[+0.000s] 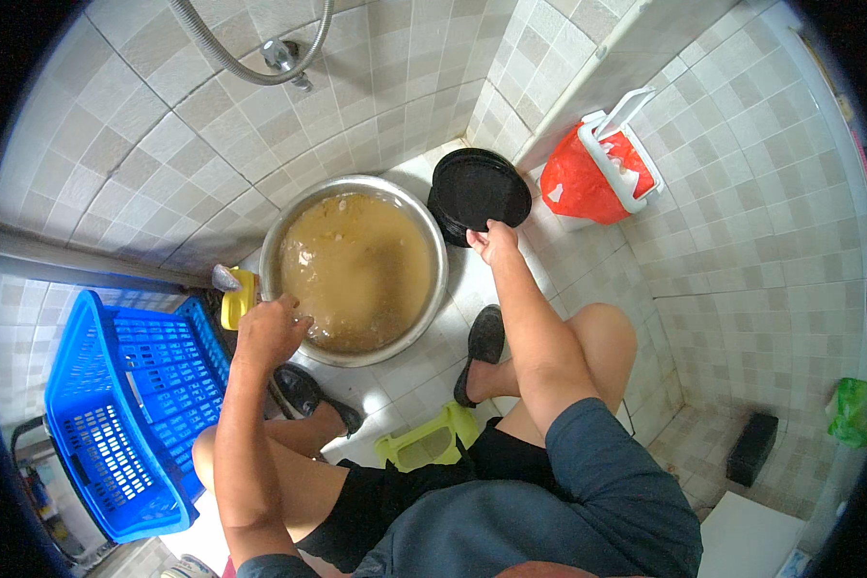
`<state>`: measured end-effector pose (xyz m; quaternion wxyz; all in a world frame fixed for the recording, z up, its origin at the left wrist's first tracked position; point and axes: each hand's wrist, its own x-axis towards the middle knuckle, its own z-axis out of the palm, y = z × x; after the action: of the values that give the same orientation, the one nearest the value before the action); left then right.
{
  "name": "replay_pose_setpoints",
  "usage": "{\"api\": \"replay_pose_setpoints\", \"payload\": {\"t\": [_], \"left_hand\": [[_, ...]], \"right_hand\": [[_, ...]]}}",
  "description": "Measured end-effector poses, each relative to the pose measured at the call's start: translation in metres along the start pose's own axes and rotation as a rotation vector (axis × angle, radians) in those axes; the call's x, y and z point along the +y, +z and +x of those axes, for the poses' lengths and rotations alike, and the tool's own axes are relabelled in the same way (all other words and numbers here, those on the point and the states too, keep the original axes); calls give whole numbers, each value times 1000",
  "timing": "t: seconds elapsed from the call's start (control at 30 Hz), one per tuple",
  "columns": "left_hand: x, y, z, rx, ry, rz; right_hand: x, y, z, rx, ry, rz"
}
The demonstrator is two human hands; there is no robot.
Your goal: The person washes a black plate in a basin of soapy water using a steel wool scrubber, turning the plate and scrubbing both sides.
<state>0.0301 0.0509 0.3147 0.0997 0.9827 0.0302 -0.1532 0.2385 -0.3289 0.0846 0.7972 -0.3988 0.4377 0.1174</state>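
A large round metal basin [354,359] full of cloudy brown water stands on the tiled floor before me. My left hand [273,329] is over its lower left rim, fingers apart and fingertips near the water; I see nothing in it. Right of the basin lies a stack of round black trays or plates [480,188], the top one tilted. My right hand [493,240] has its thumb and fingers on the near edge of the top one. A yellow bottle [239,298] stands beside the basin's left side.
At the left is a blue plastic basket [126,361]. A white bin with a red bag [585,180] stands at the upper right. Between my legs is a light green plastic stool [426,442]. A hose [242,71] hangs from a wall tap [282,54]. A black block-shaped thing [752,449] lies lower right.
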Motion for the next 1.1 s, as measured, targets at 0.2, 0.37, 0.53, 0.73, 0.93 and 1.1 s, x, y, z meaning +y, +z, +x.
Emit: {"api": "replay_pose_setpoints", "payload": {"t": [0.2,0.37,0.53,0.73,0.93,1.1], "left_hand": [[-10,38,17,-94,13,-8],[-21,96,42,-181,-6,-117],[-47,183,73,-153,-265,-487],[-73,266,86,-51,-689,-1187],[-80,313,111,48,-667,-1352],[-103,351,115,-74,-489,-1168]], "right_hand": [[8,2,-15,-31,16,-521],[63,17,11,-114,-266,-860],[150,40,-8,-396,-698,-1409],[207,59,-91,-722,-559,-1972],[247,50,-78,-708,-676,-2135],[277,51,-53,-815,-793,-2112]]}}
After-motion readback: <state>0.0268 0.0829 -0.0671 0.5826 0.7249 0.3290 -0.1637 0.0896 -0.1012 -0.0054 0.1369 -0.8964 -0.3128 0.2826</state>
